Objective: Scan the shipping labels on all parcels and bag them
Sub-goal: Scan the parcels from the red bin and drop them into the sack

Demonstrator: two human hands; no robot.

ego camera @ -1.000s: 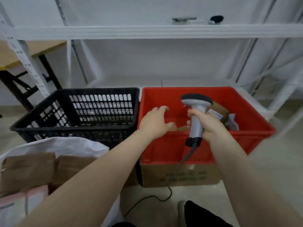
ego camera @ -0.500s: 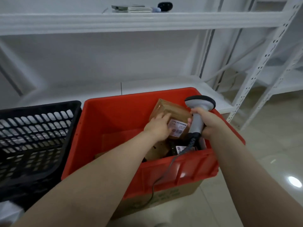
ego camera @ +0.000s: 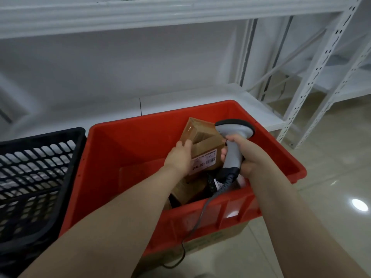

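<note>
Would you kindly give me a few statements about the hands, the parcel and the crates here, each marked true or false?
1. The right hand grips the scanner. True.
2. The left hand holds the parcel over the black crate. False: it holds it over the red crate.
3. The parcel's label faces the camera. True.
4. The scanner is cordless. False: a cable runs from its handle over the red crate's front wall.
5. The black crate stands to the right of the red crate. False: it stands to its left.
</note>
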